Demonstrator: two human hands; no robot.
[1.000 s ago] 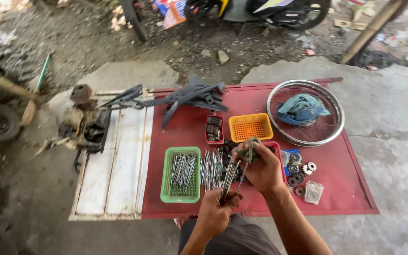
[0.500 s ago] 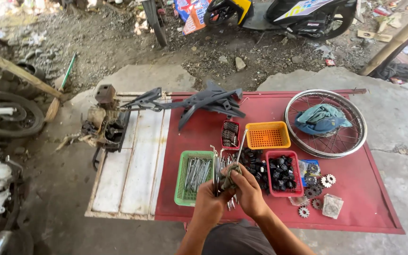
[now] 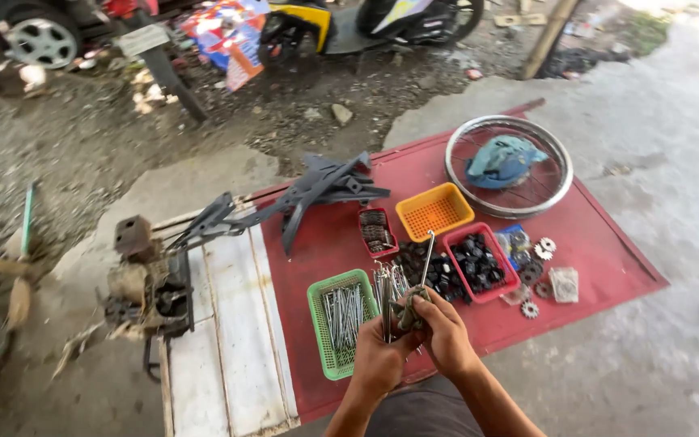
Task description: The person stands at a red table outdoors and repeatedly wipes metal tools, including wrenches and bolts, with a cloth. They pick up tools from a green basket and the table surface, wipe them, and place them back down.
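Note:
My left hand (image 3: 379, 357) grips a bundle of thin metal spokes (image 3: 387, 290) that point up and away from me. My right hand (image 3: 445, 333) holds a grey-green rag (image 3: 408, 311) wrapped around one spoke (image 3: 427, 257), which sticks up out of the cloth. Both hands meet over the near edge of the red board (image 3: 592, 235). Just beyond them lies a green basket (image 3: 322, 334) with more spokes in it.
On the red board sit an orange basket (image 3: 434, 211), a red tray of dark parts (image 3: 479, 261), a small red box (image 3: 375, 230), several sprockets (image 3: 540, 248), a spoked rim (image 3: 508, 166) with a blue cloth inside, and black plastic panels (image 3: 317, 188). An engine block (image 3: 149, 291) lies left on the white panel.
The view has swung and tilted, so the board now runs diagonally. My hands stay joined on the spokes and rag, and the single spoke stands higher out of the rag.

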